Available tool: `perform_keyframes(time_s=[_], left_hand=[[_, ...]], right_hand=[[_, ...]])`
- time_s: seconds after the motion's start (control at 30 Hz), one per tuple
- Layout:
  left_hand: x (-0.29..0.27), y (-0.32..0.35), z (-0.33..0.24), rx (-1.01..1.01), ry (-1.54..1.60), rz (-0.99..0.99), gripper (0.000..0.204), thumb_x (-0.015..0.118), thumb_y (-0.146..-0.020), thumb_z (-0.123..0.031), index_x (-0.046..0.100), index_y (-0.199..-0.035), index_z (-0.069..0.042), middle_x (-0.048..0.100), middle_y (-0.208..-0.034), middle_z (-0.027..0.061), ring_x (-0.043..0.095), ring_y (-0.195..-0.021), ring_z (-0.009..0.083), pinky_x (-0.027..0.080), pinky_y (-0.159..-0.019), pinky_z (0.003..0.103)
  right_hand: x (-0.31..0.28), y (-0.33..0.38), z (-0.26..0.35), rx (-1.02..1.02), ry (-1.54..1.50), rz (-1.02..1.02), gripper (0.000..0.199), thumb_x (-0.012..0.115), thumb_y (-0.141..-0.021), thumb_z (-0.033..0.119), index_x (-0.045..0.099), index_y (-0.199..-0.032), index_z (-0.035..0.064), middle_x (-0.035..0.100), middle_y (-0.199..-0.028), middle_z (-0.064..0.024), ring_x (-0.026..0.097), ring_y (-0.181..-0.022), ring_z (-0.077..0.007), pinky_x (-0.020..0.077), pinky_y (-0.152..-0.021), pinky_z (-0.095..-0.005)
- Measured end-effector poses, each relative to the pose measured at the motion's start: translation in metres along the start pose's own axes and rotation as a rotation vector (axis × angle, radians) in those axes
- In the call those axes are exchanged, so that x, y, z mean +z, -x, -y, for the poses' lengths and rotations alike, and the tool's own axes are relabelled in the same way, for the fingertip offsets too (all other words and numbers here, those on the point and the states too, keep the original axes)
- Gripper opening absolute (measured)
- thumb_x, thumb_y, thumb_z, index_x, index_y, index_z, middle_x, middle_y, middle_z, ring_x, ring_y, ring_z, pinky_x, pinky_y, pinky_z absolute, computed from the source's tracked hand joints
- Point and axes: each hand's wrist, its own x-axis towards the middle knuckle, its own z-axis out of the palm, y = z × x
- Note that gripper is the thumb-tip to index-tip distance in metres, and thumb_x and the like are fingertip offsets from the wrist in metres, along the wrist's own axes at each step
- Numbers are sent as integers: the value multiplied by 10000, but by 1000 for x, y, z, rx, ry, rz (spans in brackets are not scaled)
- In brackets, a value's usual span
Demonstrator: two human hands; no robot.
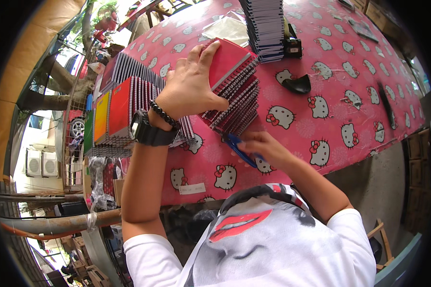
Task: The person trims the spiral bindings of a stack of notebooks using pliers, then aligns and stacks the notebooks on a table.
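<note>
A stack of red spiral notebooks (230, 60) stands on the table in front of me, its dark wire bindings turned toward my right. My left hand (191, 79) steadies it, fingers spread over the top cover and thumb against the bound edge. Closed around blue-handled pliers (248, 159), my right hand (263, 147) is at the near lower corner of the stack. The tips of the pliers are close to the ends of the bindings; whether they touch a wire cannot be made out.
Rows of notebooks with red, yellow and green covers (119, 107) stand at the left. A tall notebook stack (263, 31) rises at the back beside a black object (292, 48). A black curved piece (297, 84) and a paper slip (191, 188) lie on the pink tablecloth (297, 136).
</note>
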Motion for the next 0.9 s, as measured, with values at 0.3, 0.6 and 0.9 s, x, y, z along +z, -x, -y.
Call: perform_keyframes(time_s=[0.3,0.6,0.9], left_hand=[[-1,-1,1,-8,17,8,1082,715,-510,-376,195,-1438,-176,274,-1421,222,358,-1251,432,333,-994,537],[-2,1,-1,-13,15,10,1082,721,-510,-364,198,-1438,-176,274,-1427,215,358,-1252,429,332,-994,538],[-2,-2,-2,3,18,-10,1066,723,-504,-339,222,-1429,-168,300,-1410,214,364,-1242,433,350,-997,503]], right_hand=[[1,5,0,-528,734,-372,508,721,-676,166,573,-1148,50,568,-966,-133,527,-895,-304,430,-800,-396],[-6,5,-13,256,-383,107,458,707,-708,145,583,-1138,47,569,-952,-125,546,-868,-270,451,-736,-334],[2,5,-9,-481,683,-341,422,692,-722,188,593,-1109,52,560,-990,-126,521,-938,-273,450,-787,-352]])
